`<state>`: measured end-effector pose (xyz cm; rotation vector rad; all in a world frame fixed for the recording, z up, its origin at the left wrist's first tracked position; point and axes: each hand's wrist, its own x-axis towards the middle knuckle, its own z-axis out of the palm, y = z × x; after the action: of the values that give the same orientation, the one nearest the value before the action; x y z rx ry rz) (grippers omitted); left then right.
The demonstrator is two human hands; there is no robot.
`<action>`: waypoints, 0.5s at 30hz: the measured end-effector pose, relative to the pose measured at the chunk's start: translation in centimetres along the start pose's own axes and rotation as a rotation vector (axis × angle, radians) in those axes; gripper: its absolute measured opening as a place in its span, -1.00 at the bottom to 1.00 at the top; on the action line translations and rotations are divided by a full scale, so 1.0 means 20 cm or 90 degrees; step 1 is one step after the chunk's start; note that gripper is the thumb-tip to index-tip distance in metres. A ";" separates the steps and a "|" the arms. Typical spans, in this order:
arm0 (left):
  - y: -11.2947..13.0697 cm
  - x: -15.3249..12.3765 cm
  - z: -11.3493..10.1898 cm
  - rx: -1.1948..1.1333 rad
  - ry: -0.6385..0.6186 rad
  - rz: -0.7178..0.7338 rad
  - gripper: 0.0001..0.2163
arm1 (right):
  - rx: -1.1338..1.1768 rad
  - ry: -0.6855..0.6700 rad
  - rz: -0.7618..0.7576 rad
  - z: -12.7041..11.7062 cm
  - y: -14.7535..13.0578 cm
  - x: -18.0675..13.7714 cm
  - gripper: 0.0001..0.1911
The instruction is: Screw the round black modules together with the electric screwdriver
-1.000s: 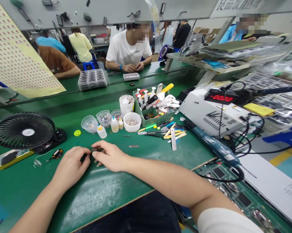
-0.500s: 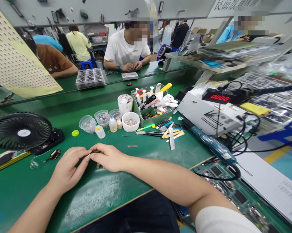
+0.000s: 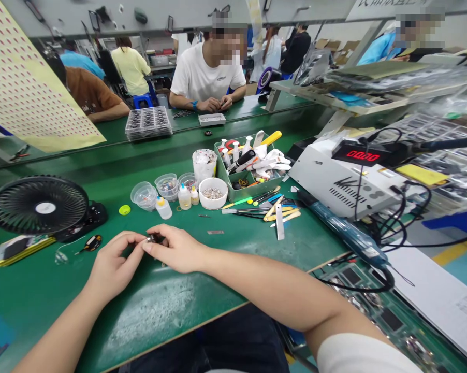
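Observation:
My left hand (image 3: 115,261) and my right hand (image 3: 177,248) meet above the green bench, fingertips pinched together. Between them is a small dark part with a shiny metal spot (image 3: 152,239), mostly covered by my fingers, so its kind cannot be made out. The right thumb and forefinger close round it, and the left thumb and forefinger press at its left side. To the left of my hands lies a small round black part with an orange edge (image 3: 93,242). A thin metal strip (image 3: 215,232) rests on the bench beyond my right wrist.
A black fan (image 3: 39,207) stands at left. Behind my hands are small bottles (image 3: 164,209), clear cups (image 3: 144,196), a white bowl (image 3: 213,194) and a green tool box (image 3: 252,191). Tweezers and picks (image 3: 249,211), a blue-handled tool (image 3: 346,230) and a grey station (image 3: 342,178) fill the right. A co-worker (image 3: 208,77) sits opposite.
The whole view has shifted slightly to the right. The small part shows more of its metal between my fingertips now; both hands keep their pinch.

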<state>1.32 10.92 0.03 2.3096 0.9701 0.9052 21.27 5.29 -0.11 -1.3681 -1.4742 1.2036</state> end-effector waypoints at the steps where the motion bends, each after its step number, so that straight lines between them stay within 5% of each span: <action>1: 0.00 0.00 0.01 -0.017 -0.004 -0.032 -0.77 | -0.008 0.004 -0.005 0.00 0.00 0.00 -0.45; 15: 0.01 0.01 0.03 -0.191 -0.027 -0.186 -0.63 | 0.101 -0.038 -0.010 0.02 0.07 0.03 -0.31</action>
<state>1.90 10.82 -0.10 1.8717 1.0421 0.8140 21.21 5.75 -1.51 -1.2211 -1.3952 1.3312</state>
